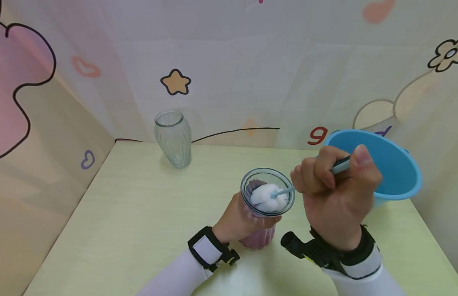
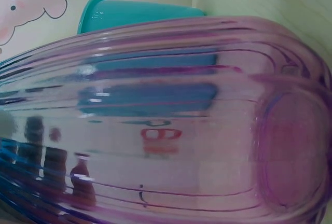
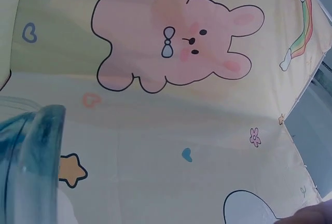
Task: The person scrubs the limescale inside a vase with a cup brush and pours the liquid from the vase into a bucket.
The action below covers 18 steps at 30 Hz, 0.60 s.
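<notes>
My left hand (image 1: 232,220) grips a ribbed glass vase (image 1: 259,239), pinkish in its body and bluish at the rim, and holds it tilted with the mouth toward me. A white, sponge-like brush head (image 1: 263,192) sits inside the vase's mouth. From it a thin light-blue stem runs to the right, into my right hand (image 1: 334,197), whose fingers curl round the sponge brush's handle (image 1: 341,165). In the left wrist view the vase's wall (image 2: 233,130) fills most of the picture. The right wrist view catches the vase's blue rim (image 3: 46,156) at the left edge.
A clear ribbed glass vase (image 1: 173,139) stands upright at the back left of the pale table (image 1: 140,230). At the right, a light-blue bucket (image 1: 397,164) stands partly behind my right hand. Printed cloth walls (image 1: 229,82) border the table at the back and sides.
</notes>
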Available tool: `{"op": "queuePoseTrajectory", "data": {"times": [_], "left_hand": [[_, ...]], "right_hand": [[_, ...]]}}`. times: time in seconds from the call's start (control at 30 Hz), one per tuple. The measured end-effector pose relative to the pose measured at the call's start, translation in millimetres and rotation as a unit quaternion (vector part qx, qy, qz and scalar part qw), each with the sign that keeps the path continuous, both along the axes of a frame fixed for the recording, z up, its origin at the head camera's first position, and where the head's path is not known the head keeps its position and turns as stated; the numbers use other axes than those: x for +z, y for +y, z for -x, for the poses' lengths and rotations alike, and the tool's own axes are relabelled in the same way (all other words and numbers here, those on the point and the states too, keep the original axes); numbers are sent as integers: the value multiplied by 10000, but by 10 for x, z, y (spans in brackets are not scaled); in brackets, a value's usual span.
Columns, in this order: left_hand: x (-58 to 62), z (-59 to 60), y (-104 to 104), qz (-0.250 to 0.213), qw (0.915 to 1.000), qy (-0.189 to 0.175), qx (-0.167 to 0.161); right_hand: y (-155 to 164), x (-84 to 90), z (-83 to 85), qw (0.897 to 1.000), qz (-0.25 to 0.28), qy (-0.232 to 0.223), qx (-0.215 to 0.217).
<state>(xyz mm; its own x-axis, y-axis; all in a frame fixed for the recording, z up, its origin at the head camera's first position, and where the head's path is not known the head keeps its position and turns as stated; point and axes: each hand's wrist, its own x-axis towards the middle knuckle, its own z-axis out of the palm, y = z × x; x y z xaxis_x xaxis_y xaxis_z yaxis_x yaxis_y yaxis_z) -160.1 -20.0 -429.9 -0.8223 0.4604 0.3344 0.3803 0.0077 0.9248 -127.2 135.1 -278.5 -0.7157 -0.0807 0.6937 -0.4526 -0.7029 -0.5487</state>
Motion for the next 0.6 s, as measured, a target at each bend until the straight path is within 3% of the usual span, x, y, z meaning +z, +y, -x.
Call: {"op": "queuePoseTrajectory", "data": {"times": [0.6], "left_hand": [[1,0,4,-127,9999,86,9]], "right_hand": [[-23,-79,88,9999,-94,-41,22]]}}
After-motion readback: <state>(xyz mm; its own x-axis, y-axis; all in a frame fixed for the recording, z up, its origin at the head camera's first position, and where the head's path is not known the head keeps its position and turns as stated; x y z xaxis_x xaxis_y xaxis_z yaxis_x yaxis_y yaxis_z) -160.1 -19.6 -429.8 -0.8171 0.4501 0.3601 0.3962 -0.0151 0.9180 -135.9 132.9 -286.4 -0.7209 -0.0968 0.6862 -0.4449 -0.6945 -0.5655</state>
